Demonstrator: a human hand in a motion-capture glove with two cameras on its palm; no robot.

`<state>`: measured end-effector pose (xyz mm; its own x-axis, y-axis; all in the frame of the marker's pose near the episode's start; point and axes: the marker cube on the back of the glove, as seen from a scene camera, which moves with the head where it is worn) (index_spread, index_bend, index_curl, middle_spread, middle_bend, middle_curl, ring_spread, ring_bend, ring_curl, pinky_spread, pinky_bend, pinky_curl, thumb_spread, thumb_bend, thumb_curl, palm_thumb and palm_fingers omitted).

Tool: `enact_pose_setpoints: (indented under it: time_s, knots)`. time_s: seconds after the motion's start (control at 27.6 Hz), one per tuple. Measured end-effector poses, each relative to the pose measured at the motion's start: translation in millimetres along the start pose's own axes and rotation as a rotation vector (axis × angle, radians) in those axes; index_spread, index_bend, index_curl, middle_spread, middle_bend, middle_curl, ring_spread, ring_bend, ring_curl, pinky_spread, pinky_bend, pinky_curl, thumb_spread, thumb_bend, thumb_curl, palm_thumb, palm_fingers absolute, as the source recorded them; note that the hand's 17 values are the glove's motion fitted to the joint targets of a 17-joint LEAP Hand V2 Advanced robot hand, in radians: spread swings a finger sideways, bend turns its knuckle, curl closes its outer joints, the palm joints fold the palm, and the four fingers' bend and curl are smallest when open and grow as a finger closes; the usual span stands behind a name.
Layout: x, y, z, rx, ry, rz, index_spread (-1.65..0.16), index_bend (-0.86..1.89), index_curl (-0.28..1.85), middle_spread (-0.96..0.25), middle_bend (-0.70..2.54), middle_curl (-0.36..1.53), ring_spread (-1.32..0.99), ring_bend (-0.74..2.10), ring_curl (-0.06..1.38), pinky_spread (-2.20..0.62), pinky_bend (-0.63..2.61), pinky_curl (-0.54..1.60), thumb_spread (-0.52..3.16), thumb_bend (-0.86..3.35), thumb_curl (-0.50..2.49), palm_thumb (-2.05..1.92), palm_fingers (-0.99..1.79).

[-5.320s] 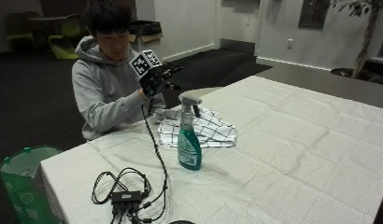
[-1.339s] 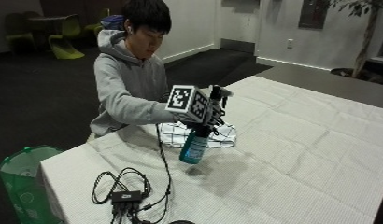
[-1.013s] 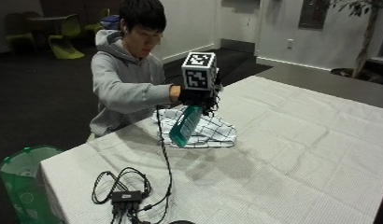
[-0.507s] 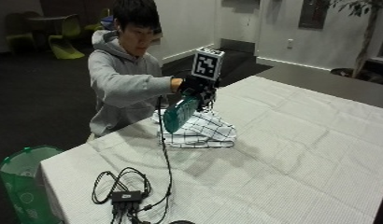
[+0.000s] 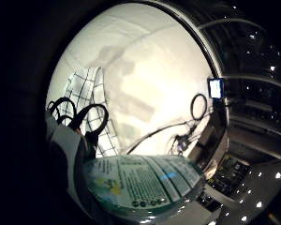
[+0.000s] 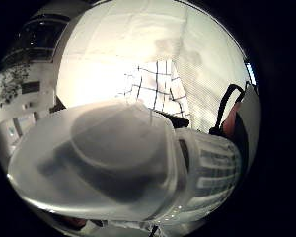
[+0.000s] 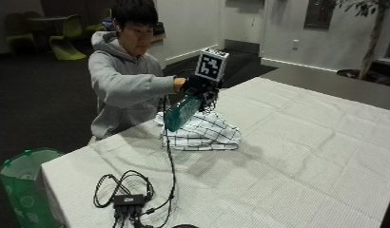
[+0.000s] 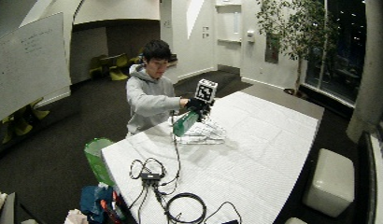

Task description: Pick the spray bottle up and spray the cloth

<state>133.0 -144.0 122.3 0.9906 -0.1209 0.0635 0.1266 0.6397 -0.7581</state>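
Spray bottle (image 7: 182, 112) was lifted off the table, tilted above checked cloth (image 7: 201, 133) | gloved right hand (image 7: 200, 86) gripped its upper end | cloth lay bunched near table edge (image 7: 119, 140) by person; wide bare tablecloth (image 7: 309, 156) beyond | bottle teal, printed label, white sprayer head (image 6: 108, 163) | cable hub (image 7: 128, 199) near front edge
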Motion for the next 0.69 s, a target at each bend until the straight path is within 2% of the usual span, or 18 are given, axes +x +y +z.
enact_pose_setpoints:
  time_s: [0.14,0.4,0.54,0.69]
  knots:
    - [-7.5,3.8,-21.2,0.012,-0.093,0.110,-0.19,0.51,0.54,-0.13,0.69,0.53,-0.20,0.71,0.47,-0.29,0.41,0.41,0.16,-0.03,0.73,0.95,1.42]
    - [-12.9,3.3,-12.9,-0.023,-0.054,0.141,-0.19,0.52,0.54,-0.13,0.69,0.53,-0.20,0.71,0.47,-0.29,0.41,0.41,0.16,-0.04,0.74,0.95,1.41]
    - [-17.3,-0.8,9.5,-0.059,-0.004,0.053,-0.19,0.52,0.54,-0.13,0.69,0.53,-0.20,0.71,0.47,-0.29,0.41,0.41,0.16,-0.04,0.74,0.95,1.41]
    - [-38.6,-4.7,21.6,-0.073,-0.082,0.034,-0.19,0.52,0.55,-0.13,0.69,0.53,-0.20,0.71,0.47,-0.29,0.41,0.41,0.16,-0.04,0.74,0.95,1.41]
